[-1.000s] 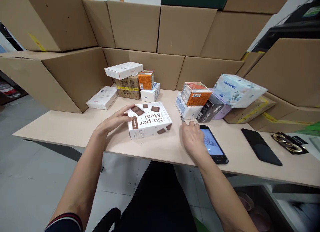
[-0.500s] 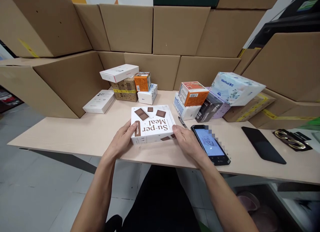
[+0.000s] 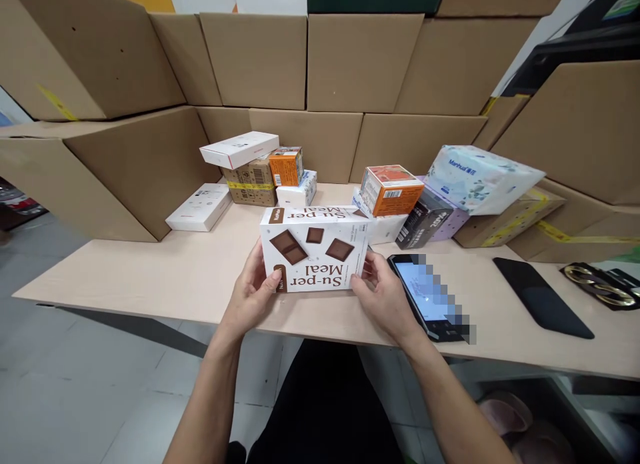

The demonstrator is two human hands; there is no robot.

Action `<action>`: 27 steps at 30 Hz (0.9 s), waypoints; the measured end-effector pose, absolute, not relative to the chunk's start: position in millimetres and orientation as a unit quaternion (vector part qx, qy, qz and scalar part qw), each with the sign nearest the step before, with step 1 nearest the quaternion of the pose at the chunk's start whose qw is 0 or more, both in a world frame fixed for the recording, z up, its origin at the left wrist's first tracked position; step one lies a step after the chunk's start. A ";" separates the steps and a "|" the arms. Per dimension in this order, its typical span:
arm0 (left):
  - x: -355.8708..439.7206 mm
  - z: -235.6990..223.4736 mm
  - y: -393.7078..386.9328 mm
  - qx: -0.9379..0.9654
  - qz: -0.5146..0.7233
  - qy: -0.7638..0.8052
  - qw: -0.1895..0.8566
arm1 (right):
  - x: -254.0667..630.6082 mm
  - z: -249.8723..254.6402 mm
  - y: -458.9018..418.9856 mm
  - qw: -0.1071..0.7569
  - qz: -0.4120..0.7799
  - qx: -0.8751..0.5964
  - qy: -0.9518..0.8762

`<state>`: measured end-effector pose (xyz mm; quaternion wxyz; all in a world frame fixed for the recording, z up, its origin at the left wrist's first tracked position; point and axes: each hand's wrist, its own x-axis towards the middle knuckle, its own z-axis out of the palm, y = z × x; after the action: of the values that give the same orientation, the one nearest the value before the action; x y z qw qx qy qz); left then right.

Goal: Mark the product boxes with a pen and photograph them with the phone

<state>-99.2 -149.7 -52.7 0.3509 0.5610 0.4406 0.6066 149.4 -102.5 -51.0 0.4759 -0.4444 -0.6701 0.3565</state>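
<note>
A white box (image 3: 314,249) printed with brown chocolate squares and the words "Su-per Meal" stands tipped up on its near edge on the pale wooden table (image 3: 150,271). My left hand (image 3: 253,294) grips its left end and my right hand (image 3: 385,297) grips its right end, fingers wrapped round the sides. The print faces me upside down. A black handheld device (image 3: 430,297) with a lit screen lies flat just right of my right hand.
Small boxes are stacked at the back left (image 3: 250,167) and a white flat box (image 3: 199,207) lies beside them. An orange box (image 3: 390,189), a dark box (image 3: 425,217) and a tissue pack (image 3: 480,179) sit at the right. A black phone (image 3: 543,305) lies far right. Cardboard cartons (image 3: 357,61) wall the table.
My right hand left the device and joined my left on the box. Together they pulled it nearer and tipped it from lying flat to standing on edge.
</note>
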 end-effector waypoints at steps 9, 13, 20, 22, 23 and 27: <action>-102.3 -55.4 -151.1 0.525 0.614 0.494 0.321 | 156.9 -34.5 -110.2 0.470 0.438 -0.408 -0.649; -101.8 -56.3 -150.2 0.515 0.595 0.555 0.269 | 160.7 -33.6 -110.0 0.473 0.422 -0.394 -0.666; -95.5 -57.7 -150.9 0.481 0.612 0.546 0.309 | 161.2 -40.4 -105.5 0.473 0.387 -0.439 -0.659; -96.0 -58.2 -151.3 0.476 0.620 0.527 0.334 | 159.3 -40.1 -104.9 0.484 0.379 -0.440 -0.654; -97.0 -59.0 -151.5 0.469 0.625 0.518 0.347 | 158.3 -39.9 -104.7 0.492 0.378 -0.438 -0.650; -103.1 -63.8 -151.8 0.436 0.649 0.496 0.377 | 157.3 -40.3 -104.2 0.509 0.375 -0.438 -0.639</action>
<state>-103.1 -151.8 -63.8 0.3771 0.4359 0.4963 0.6492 157.3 -104.2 -40.3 0.5087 -0.4383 -0.6389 0.3753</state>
